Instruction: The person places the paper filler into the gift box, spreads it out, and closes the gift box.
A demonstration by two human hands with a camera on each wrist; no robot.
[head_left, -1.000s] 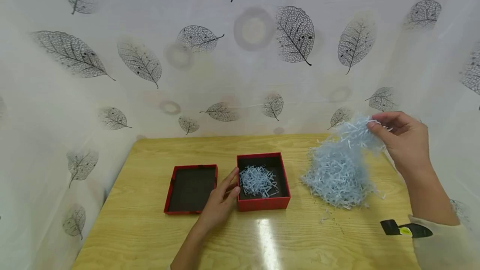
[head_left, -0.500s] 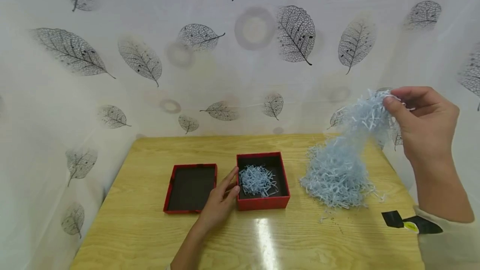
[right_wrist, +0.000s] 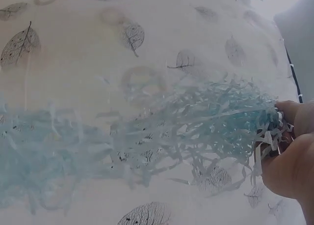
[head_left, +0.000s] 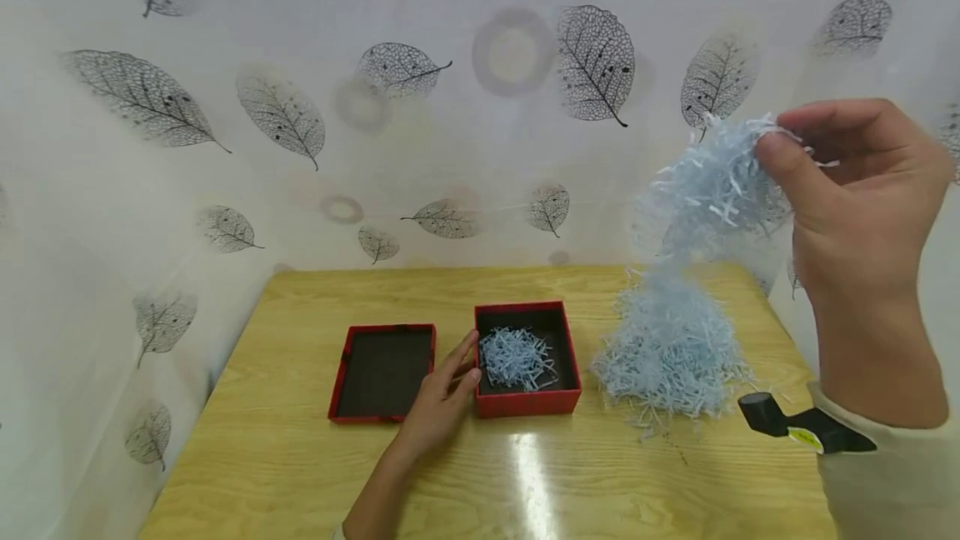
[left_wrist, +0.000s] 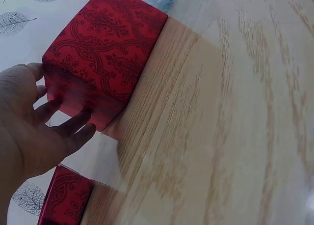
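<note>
In the head view my right hand pinches a bunch of pale blue shredded paper high above the table. Strands trail down from it to the heap of shredded paper on the right. The right wrist view shows the shreds stretched out, blurred at the far end, from the thumb and fingers. My left hand touches the left side of an open red box, its fingers fairly straight. A small clump of shreds lies inside, toward the left. A dark red pattern covers the box's outside in the left wrist view.
Left of the box lies its red-rimmed lid, dark inside face up, close to my left hand. A few stray shreds are scattered before the heap. The wooden table ends at a leaf-printed curtain.
My right hand has risen with the bunch of shredded paper, stretching the strands up from the heap. The left hand, box and lid stay where they were.
</note>
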